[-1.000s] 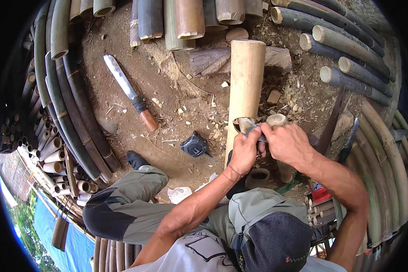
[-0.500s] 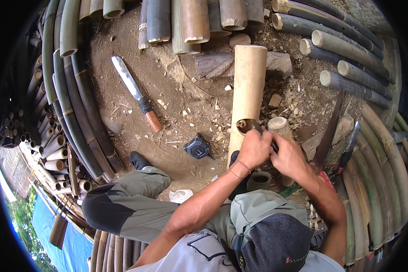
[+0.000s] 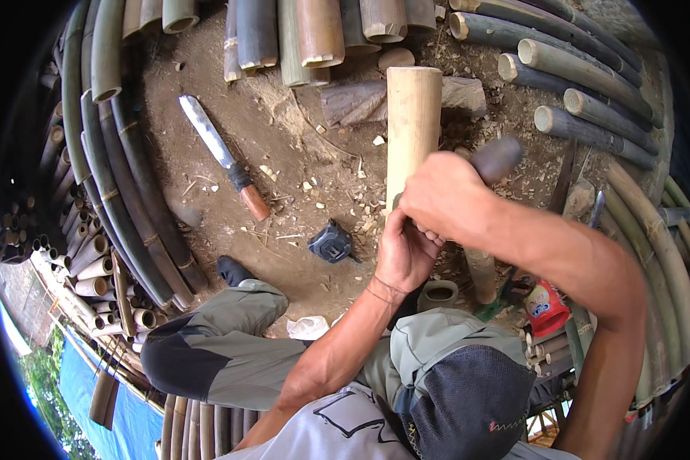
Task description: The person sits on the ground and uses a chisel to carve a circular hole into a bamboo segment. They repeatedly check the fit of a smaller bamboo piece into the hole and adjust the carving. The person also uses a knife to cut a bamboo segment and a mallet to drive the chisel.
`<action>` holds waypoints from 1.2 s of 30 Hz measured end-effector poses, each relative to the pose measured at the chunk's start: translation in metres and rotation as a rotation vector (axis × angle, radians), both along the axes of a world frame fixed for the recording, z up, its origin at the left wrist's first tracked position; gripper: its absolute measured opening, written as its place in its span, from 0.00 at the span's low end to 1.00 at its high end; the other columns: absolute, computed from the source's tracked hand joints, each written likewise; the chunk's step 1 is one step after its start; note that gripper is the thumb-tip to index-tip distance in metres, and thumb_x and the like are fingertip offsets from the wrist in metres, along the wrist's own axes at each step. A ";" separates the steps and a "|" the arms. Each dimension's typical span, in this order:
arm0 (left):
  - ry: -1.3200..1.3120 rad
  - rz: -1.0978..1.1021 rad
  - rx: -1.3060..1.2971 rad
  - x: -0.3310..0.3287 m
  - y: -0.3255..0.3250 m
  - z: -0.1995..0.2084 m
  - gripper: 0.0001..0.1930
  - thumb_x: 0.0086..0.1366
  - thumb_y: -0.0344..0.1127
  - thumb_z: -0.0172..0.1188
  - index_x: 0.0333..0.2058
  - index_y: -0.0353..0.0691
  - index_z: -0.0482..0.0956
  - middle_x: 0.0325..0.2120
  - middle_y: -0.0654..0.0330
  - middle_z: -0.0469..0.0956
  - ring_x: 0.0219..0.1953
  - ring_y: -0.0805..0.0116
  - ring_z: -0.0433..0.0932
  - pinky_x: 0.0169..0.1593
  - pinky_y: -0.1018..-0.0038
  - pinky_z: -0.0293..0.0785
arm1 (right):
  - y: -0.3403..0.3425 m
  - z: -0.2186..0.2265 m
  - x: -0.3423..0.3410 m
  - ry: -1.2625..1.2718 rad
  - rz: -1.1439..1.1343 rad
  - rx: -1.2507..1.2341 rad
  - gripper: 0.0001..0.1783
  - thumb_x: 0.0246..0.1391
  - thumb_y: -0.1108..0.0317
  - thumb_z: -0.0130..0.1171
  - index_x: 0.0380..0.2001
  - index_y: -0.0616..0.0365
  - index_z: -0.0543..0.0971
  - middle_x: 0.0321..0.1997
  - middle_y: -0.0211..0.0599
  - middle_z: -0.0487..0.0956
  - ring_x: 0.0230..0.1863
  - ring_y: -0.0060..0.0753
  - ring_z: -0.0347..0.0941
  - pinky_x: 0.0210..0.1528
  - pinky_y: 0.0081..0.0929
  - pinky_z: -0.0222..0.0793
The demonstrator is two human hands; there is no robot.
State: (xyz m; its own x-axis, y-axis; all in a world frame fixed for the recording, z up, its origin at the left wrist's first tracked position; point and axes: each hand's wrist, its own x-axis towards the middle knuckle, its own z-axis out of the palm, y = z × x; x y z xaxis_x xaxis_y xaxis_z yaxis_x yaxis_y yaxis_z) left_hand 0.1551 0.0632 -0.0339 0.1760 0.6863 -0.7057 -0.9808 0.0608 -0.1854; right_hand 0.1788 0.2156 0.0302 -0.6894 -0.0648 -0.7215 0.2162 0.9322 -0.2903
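A pale, peeled bamboo tube (image 3: pixel 412 107) lies lengthwise in front of me, its far end propped on a rough wooden block (image 3: pixel 353 103). My right hand (image 3: pixel 446 192) is raised over the tube, fingers closed around a dark tool (image 3: pixel 498 159) whose blunt, rounded end sticks out to the right, blurred. Just below it, my left hand (image 3: pixel 408 257) is at the tube, palm up with curled fingers. What it grips is mostly hidden behind the right hand. Both hands cover the cut opening in the tube's side.
To the left, a large knife with a wooden handle (image 3: pixel 254 204) and a dark tape measure (image 3: pixel 331 241) lie on the dirt. Bamboo poles (image 3: pixel 590 130) line the right; more curve along the left (image 3: pixel 149 184). A red packet (image 3: pixel 546 307) lies near my right arm.
My right hand has come up and across over my left, bringing the dark tool's blunt end into view at the right. My left hand has shifted down and left, turning palm up.
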 end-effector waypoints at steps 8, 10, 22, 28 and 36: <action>0.588 -1.108 0.425 -0.026 -0.031 0.023 0.36 0.65 0.51 0.61 0.62 0.31 0.61 0.54 0.49 0.73 0.55 0.60 0.75 0.58 0.66 0.70 | -0.034 -0.015 0.094 0.038 -0.657 -0.276 0.17 0.59 0.56 0.54 0.33 0.58 0.82 0.24 0.51 0.80 0.29 0.54 0.79 0.35 0.47 0.73; 1.025 -1.233 0.687 -0.015 -0.057 0.024 0.40 0.62 0.45 0.66 0.64 0.29 0.58 0.59 0.46 0.67 0.61 0.55 0.68 0.62 0.67 0.66 | -0.073 -0.015 0.106 0.078 -1.136 -0.305 0.19 0.63 0.54 0.49 0.35 0.60 0.79 0.26 0.53 0.80 0.34 0.55 0.79 0.40 0.45 0.73; 1.523 -1.412 -0.008 -0.111 -0.096 0.011 0.23 0.47 0.38 0.72 0.42 0.34 0.81 0.29 0.51 0.82 0.33 0.68 0.83 0.39 0.72 0.78 | -0.128 -0.061 0.018 -0.059 -1.992 -1.185 0.17 0.68 0.63 0.45 0.40 0.72 0.73 0.37 0.49 0.83 0.22 0.30 0.80 0.21 0.23 0.78; 1.839 -1.871 0.313 -0.154 0.023 0.065 0.17 0.47 0.46 0.67 0.32 0.42 0.84 0.23 0.49 0.82 0.27 0.51 0.83 0.37 0.59 0.80 | -0.121 -0.054 0.011 0.333 -2.336 -1.725 0.16 0.67 0.61 0.46 0.41 0.68 0.72 0.44 0.57 0.81 0.27 0.37 0.82 0.28 0.29 0.81; 1.889 -2.495 1.005 -0.086 0.152 0.107 0.10 0.52 0.42 0.66 0.25 0.42 0.84 0.23 0.54 0.83 0.28 0.56 0.84 0.33 0.63 0.80 | -0.122 -0.058 0.044 0.788 -2.586 -2.403 0.16 0.70 0.60 0.41 0.45 0.59 0.74 0.41 0.45 0.83 0.32 0.36 0.83 0.35 0.34 0.82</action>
State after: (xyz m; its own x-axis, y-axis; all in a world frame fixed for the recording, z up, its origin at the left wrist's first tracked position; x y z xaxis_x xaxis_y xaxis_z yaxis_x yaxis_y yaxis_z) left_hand 0.0692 0.2154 0.0727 0.4077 0.4340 -0.8034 0.9037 -0.3175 0.2871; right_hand 0.2227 0.0940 -0.0274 -0.4983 0.4467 -0.7431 -0.8034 -0.5601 0.2021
